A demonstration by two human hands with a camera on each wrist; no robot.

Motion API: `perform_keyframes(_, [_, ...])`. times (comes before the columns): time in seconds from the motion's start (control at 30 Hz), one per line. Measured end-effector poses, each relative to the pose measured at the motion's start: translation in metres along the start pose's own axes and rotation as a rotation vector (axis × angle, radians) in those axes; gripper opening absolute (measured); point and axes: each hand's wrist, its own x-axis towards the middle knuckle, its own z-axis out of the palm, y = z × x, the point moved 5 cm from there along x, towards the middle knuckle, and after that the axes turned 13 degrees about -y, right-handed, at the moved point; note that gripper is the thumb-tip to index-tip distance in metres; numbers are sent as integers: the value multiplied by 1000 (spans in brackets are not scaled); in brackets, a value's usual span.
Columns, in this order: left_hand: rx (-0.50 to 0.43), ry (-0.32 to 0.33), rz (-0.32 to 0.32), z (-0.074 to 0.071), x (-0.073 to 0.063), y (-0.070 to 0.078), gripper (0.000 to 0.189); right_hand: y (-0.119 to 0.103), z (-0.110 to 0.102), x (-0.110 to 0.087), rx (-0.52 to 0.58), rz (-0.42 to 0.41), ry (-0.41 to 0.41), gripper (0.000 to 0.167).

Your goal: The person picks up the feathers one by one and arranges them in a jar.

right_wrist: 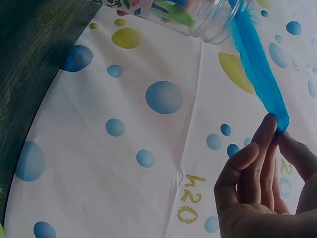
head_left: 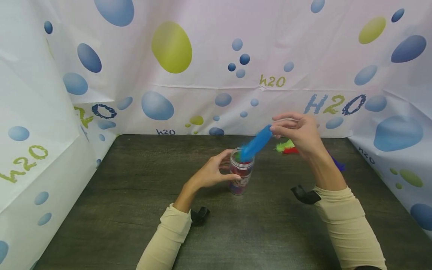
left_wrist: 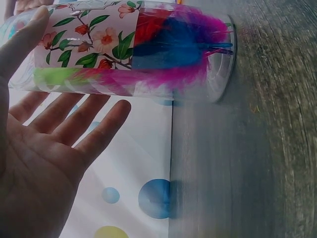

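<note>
A clear plastic jar [head_left: 237, 187] stands upright on the table, its mouth uncovered. Through its wall, below a floral label [left_wrist: 99, 37], magenta, red and blue feathers [left_wrist: 173, 47] show in the left wrist view. My left hand [head_left: 213, 170] steadies the jar from the left, thumb on the near side and fingers on the far side. Above and right of it, my right hand [head_left: 298, 135] pinches one end of a bright blue feather [right_wrist: 262, 74] between thumb and fingertips. The feather slants down, its other end at the jar's mouth.
Beyond the right forearm lie a lime green feather [head_left: 285, 145], a red feather [head_left: 291, 150] and a dark blue feather [head_left: 338, 164], partly hidden. A dark wooden table [head_left: 135, 187] meets a spotted white sheet [head_left: 202, 45] at its back and sides.
</note>
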Motion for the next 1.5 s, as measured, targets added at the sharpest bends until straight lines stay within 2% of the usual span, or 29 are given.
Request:
perform_keyframes(0.13, [-4,-2,1,0,0,1,72,0,4,3,-44,-10,-62,25])
perform_keyframes(0.37, [-14,-2,1,-1,1,1,71,2,12,9,-240,19,-123,26])
perform_keyframes(0.5, [-24,-2,3,-1,1,1,71,6,18,12,-265,42,-188,18])
perform_keyframes(0.63, [-24,-3,4,-1,1,2,72,11,25,14,-297,79,-238,24])
perform_keyframes(0.87, [-24,-6,9,0,2,2,72,14,38,15,-332,111,-328,24])
perform_keyframes(1.1, [-27,-12,22,1,2,0,72,14,46,14,-388,132,-373,26])
perform_keyframes(1.37, [-28,-10,22,1,2,1,73,20,57,16,-497,119,-444,30])
perform_keyframes(1.5, [-24,-12,25,1,1,0,72,22,60,15,-530,149,-455,31])
